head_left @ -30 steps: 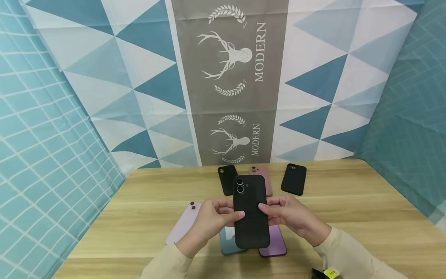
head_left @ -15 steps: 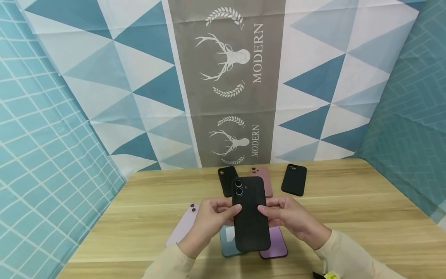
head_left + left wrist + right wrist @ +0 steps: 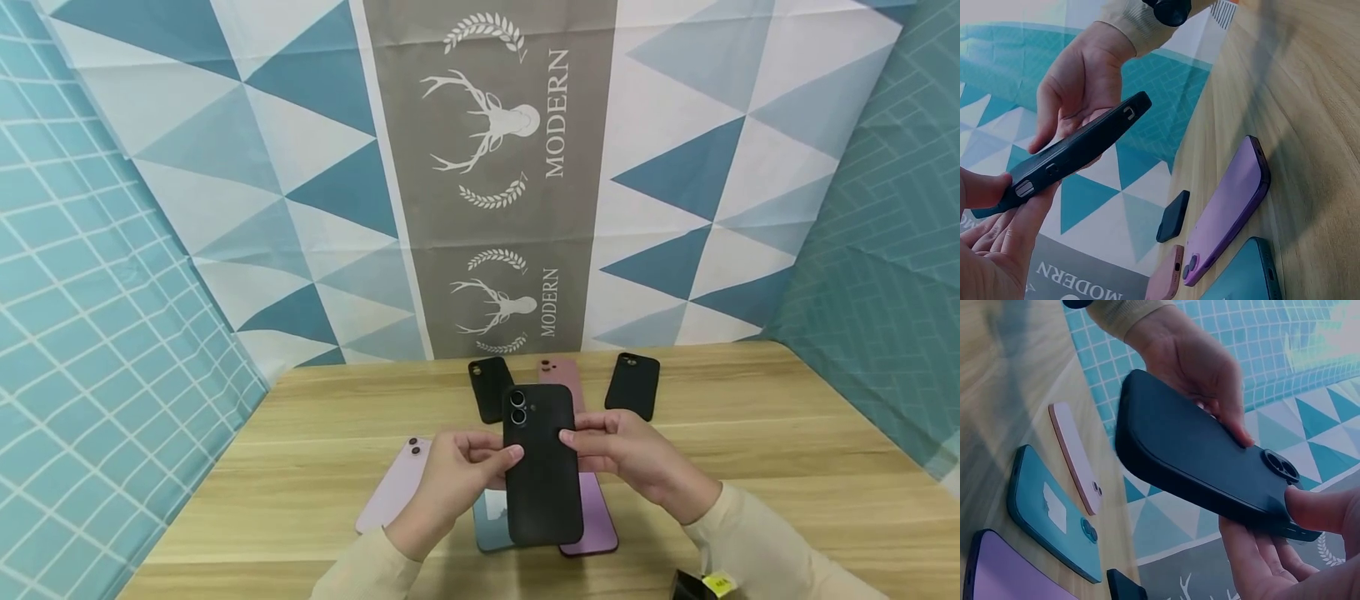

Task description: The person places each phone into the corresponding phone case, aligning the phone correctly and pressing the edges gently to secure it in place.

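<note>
Aloft, matte black cased phone (image 3: 543, 467) pinched edgewise between left hand (image 3: 457, 479) and right hand (image 3: 630, 458) fingers

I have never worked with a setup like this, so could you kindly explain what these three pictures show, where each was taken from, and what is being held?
There is no machine here: a person works with two bare hands and wears three cameras. The wide picture comes from a camera on the head, looking down at a wooden table. The other two come from cameras strapped to each wrist, so they look tilted and very close.

The left hand and the right hand together hold a phone in a black case above the table, back side up, gripping its long edges with fingers and thumbs.

Lying on the table under and beside it are a lilac phone, a teal phone and a purple phone. Farther back lie two black cases and a pink case.
</note>
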The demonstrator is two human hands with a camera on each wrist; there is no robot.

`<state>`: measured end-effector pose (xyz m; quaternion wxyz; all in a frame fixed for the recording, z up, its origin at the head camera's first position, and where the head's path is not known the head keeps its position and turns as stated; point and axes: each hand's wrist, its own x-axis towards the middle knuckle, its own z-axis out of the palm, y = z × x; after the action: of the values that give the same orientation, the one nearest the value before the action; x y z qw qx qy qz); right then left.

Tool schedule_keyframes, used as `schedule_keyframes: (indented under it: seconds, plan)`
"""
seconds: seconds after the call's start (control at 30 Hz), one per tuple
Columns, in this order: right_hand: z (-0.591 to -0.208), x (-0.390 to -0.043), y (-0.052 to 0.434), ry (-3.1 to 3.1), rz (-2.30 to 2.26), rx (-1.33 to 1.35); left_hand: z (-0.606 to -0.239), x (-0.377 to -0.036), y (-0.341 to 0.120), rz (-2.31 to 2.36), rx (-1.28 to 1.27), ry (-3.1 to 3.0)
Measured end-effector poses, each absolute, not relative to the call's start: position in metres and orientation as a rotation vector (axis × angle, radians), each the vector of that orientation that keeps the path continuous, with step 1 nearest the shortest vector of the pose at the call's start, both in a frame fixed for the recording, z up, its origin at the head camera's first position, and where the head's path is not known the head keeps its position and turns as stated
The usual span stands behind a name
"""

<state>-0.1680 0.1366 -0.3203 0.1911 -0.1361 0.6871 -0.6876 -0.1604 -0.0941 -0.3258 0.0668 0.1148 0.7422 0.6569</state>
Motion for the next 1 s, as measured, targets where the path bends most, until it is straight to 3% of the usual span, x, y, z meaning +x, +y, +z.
schedule_keyframes:
  seconds: [1.0]
  plan:
    - [-0.3234, -0.1604, 0.1398, 1.907, -1.949, -0.383, -0.3239, -0.1544, -0.0937, 1.907, 0.381, 2.088]
